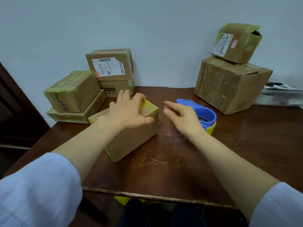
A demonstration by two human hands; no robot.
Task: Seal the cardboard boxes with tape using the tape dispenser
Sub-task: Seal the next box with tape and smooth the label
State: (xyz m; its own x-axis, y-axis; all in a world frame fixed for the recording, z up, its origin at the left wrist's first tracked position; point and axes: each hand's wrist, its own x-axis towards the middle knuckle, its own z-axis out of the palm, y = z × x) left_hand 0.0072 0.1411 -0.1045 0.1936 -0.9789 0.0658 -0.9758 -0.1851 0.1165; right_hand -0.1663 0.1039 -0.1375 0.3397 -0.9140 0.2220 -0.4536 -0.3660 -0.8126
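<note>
Near the middle of the table [164, 161], the left hand [129, 112] lies spread on the taped cardboard box [132, 138], fingers curled over its top edges. The right hand [182, 117] hovers half-open, holding nothing, just before the blue tape dispenser [205, 113]. Barcode-labelled boxes [111, 66] stand stacked at the far-left corner; their print is unreadable.

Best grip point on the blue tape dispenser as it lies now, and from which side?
Probably the blue tape dispenser's round hub over the yellow roll, taken from above by the right hand hovering beside it. It lies flat on the table, its narrow end pointing away.
</note>
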